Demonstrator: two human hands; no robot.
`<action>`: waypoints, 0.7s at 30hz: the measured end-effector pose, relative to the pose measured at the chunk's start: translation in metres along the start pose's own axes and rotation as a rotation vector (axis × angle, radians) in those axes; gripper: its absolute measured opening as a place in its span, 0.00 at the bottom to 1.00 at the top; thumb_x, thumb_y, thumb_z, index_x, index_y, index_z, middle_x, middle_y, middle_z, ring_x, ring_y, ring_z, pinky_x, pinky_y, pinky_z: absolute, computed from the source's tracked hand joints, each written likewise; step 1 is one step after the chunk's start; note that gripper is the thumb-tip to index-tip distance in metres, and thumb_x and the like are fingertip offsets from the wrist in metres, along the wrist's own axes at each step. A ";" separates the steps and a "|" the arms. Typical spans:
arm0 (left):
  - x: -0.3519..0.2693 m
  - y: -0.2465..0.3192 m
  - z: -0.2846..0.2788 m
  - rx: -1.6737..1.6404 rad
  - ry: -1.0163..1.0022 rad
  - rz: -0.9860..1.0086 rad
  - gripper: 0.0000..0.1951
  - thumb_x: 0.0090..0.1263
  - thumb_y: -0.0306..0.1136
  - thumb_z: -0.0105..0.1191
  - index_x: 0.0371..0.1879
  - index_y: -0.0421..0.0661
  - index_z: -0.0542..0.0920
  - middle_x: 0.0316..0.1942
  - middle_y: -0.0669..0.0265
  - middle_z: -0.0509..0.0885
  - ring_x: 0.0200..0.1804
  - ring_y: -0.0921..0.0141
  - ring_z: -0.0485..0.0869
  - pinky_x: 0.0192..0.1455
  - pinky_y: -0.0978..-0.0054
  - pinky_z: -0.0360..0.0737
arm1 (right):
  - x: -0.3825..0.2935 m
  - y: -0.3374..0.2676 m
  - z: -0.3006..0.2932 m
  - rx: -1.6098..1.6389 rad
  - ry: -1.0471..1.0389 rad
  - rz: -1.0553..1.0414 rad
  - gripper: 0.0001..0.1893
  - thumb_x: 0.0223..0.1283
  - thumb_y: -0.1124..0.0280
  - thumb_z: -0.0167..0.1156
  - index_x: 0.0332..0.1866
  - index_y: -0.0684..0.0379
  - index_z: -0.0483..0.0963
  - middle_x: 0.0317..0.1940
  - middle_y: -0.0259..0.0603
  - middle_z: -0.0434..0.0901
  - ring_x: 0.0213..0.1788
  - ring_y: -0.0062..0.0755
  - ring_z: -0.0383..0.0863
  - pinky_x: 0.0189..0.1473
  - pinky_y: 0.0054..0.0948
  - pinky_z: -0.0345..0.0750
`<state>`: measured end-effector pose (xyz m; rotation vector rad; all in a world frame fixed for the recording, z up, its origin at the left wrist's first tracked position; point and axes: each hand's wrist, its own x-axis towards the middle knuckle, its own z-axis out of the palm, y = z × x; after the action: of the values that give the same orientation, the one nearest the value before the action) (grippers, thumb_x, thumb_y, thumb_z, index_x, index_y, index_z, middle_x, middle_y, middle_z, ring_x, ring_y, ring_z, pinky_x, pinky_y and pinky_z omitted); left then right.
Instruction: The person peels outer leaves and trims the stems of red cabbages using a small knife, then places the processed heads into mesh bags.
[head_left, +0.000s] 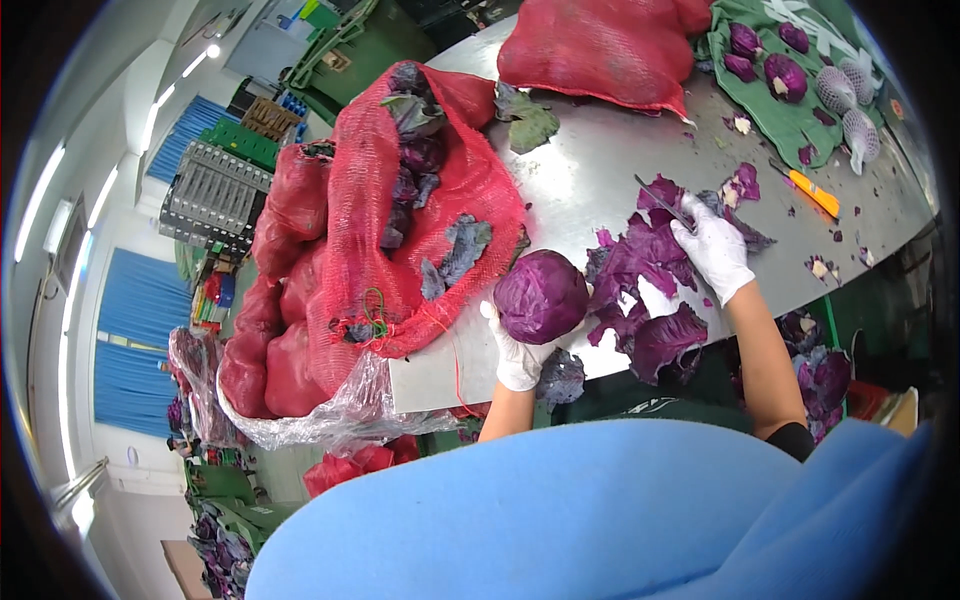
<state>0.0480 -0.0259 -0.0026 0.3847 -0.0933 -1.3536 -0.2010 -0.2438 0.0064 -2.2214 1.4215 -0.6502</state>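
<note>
My left hand (517, 356), in a white glove, cups a round red cabbage (541, 297) from below at the table's near edge. In my white-gloved right hand (711, 244) is a knife (660, 199), its thin dark blade pointing away over the leaves. Most of its handle is hidden by my fingers. A heap of loose purple cabbage leaves (645, 259) lies between my two hands, some of it beside the cabbage. One large leaf (670, 337) hangs at the near table edge.
An opened red mesh sack (360, 225) of cabbages leans at the left, against stacked full sacks (300, 360). Another sack (600, 52) lies on the metal table (555, 187) at the back. At right are an orange-handled knife (814, 193) and a green cloth (757, 97) bearing several cabbages.
</note>
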 end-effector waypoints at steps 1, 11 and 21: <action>0.001 0.002 0.004 0.004 -0.002 0.014 0.62 0.50 0.79 0.62 0.80 0.50 0.56 0.78 0.42 0.58 0.78 0.41 0.61 0.74 0.26 0.62 | -0.003 -0.017 -0.017 -0.075 0.028 0.027 0.27 0.70 0.52 0.59 0.68 0.55 0.75 0.46 0.52 0.86 0.42 0.51 0.86 0.48 0.43 0.81; 0.027 -0.029 0.024 0.790 -0.485 -0.062 0.37 0.77 0.59 0.43 0.77 0.47 0.61 0.75 0.46 0.64 0.71 0.44 0.70 0.64 0.46 0.82 | -0.043 -0.100 -0.038 0.959 -0.425 -0.231 0.20 0.60 0.67 0.75 0.56 0.60 0.81 0.37 0.29 0.79 0.42 0.17 0.77 0.48 0.22 0.77; 0.029 -0.035 0.015 1.259 -0.384 -0.074 0.41 0.74 0.70 0.38 0.77 0.51 0.63 0.71 0.46 0.71 0.65 0.34 0.74 0.51 0.37 0.86 | -0.041 -0.084 -0.026 1.387 -0.389 -0.033 0.07 0.67 0.68 0.68 0.43 0.58 0.80 0.29 0.26 0.79 0.27 0.13 0.77 0.28 0.19 0.72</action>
<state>0.0176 -0.0625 -0.0040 1.1664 -1.2928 -1.2852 -0.1709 -0.1764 0.0689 -1.1263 0.4066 -0.7888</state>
